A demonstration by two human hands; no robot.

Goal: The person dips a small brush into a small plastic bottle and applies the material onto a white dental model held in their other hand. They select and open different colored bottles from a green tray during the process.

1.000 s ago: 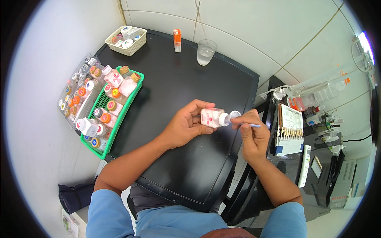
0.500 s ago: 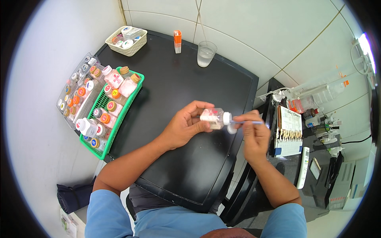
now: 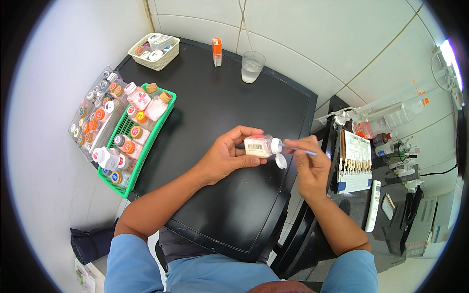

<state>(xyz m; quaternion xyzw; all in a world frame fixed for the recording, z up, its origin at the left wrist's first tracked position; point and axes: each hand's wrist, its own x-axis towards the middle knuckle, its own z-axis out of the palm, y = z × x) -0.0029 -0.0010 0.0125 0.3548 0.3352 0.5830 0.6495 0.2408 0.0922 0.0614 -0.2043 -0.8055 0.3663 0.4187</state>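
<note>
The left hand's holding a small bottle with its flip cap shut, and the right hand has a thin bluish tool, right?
Not quite: the head view shows the flip cap hanging open. The left hand does hold the small bottle, and the right hand the thin bluish tool.

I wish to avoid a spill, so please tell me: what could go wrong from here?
The left hand holds the bottle with its neck toward the right hand and white lid open; contents could spill. The right hand's thin stick is close to the neck and might knock it.
</note>
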